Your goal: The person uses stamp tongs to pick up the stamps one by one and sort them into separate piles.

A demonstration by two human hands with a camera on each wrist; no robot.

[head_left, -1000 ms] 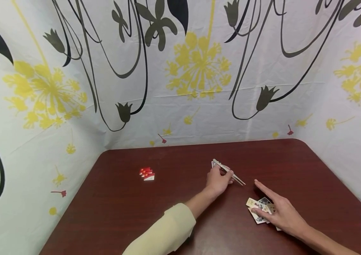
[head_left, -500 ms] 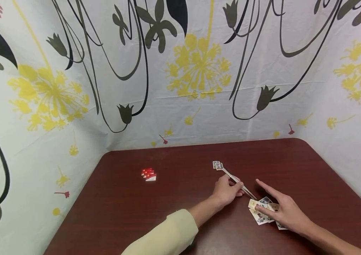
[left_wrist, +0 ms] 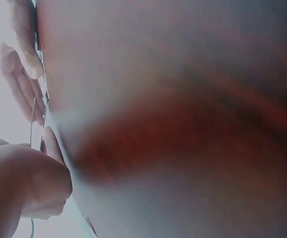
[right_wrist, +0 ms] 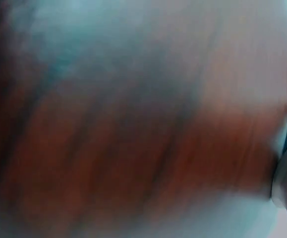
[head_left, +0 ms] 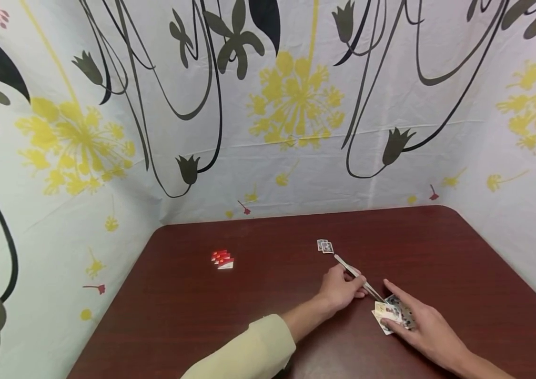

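My left hand (head_left: 339, 288) grips a pair of metal tweezers (head_left: 373, 292) in the head view, their tips right at a loose pile of small picture cards (head_left: 387, 312). The right hand (head_left: 431, 332) lies over the near side of that pile, thumb and fingers straight and spread about its edges, hiding part of it. In the left wrist view the tweezers (left_wrist: 31, 121) run from the left hand (left_wrist: 34, 178) towards the right hand's fingers (left_wrist: 22, 89). Further back, two small cards (head_left: 326, 246) overlap on the table.
Several red and white cards (head_left: 222, 260) lie overlapped on the left of the dark red table (head_left: 192, 316). A patterned cloth (head_left: 296, 184) hangs behind the table and along its sides. The right wrist view is mostly blurred tabletop (right_wrist: 133, 148).
The left hand has moved right and nearer with the tweezers, from the two back cards to the pile. Those back cards have come into sight. The right hand has gathered the pile closer together.
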